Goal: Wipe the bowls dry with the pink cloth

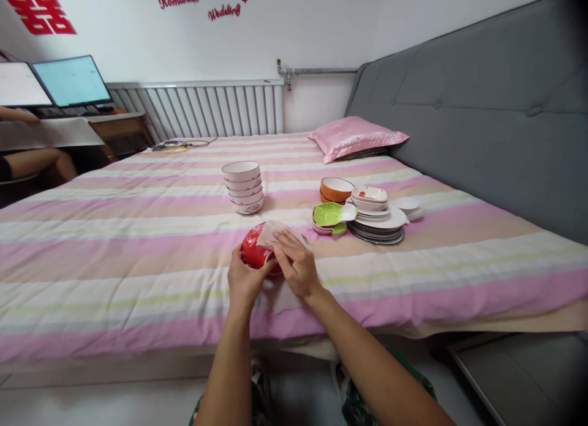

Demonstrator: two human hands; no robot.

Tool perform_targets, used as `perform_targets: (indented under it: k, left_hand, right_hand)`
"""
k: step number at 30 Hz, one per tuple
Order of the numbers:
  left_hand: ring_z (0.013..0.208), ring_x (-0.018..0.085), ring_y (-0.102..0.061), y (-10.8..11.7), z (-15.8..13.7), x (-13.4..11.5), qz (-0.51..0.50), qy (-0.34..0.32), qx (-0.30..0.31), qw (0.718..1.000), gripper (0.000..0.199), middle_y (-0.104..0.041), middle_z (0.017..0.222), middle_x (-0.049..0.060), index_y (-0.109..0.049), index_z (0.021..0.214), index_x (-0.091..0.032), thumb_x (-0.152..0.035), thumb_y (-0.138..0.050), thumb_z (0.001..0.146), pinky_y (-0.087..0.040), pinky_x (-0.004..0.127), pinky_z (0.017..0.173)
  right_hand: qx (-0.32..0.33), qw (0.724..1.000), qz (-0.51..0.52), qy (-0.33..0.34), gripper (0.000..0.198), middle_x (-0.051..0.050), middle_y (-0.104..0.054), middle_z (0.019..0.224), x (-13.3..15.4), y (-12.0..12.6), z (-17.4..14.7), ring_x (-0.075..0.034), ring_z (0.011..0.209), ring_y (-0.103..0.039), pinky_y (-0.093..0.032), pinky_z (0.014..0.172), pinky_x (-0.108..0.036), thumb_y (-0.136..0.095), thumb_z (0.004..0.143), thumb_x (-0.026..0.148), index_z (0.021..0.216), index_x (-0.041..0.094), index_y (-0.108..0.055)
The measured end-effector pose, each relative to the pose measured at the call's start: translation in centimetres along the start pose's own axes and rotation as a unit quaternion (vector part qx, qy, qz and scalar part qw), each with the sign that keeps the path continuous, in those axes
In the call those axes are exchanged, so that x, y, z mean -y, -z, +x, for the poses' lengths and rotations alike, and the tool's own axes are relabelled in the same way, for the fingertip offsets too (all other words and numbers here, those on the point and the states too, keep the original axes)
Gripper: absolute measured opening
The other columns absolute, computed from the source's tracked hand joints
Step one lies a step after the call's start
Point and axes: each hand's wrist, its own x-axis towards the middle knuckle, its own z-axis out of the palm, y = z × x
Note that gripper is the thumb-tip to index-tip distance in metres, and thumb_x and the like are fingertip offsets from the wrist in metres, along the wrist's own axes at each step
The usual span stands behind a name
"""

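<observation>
A glossy red bowl [253,250] is tipped over near the bed's front edge, its outer side facing up. My left hand [245,280] grips its lower rim, thumb reaching across toward the right. With fingers held together, my right hand [297,264] presses a thin white wipe [266,233] against the bowl's outside. Behind the bowl stands a stack of several white bowls [243,187] with red patterns. To the right are orange bowls [328,190], a green leaf-shaped dish [327,214] and a pile of plates [383,221].
Striped bedding [138,248] covers the bed. A pink pillow [353,137] lies by the grey headboard [468,101]. Cables [179,145] rest at the far left edge. Beyond them are a radiator [206,108], monitors [71,82] and a seated person's leg [41,164].
</observation>
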Motion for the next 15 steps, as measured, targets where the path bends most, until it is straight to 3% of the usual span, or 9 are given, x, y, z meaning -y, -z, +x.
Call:
perform_targets:
  k: [15]
  left_hand:
    - [0.093, 0.023, -0.062, 0.1, -0.1, -0.1, -0.038, 0.038, -0.013, 0.998, 0.087, -0.061, 0.107, 0.011, -0.049, 0.12, -0.018, -0.05, -0.083, 0.047, -0.051, 0.038, 0.079]
  right_hand:
    - [-0.07, 0.981, 0.124, -0.134, 0.034, -0.005, -0.061, 0.127, -1.9, -0.7, 0.2, -0.02, 0.122, -0.054, -0.039, 0.108, -0.037, -0.045, 0.092, 0.034, 0.117, 0.022, -0.065]
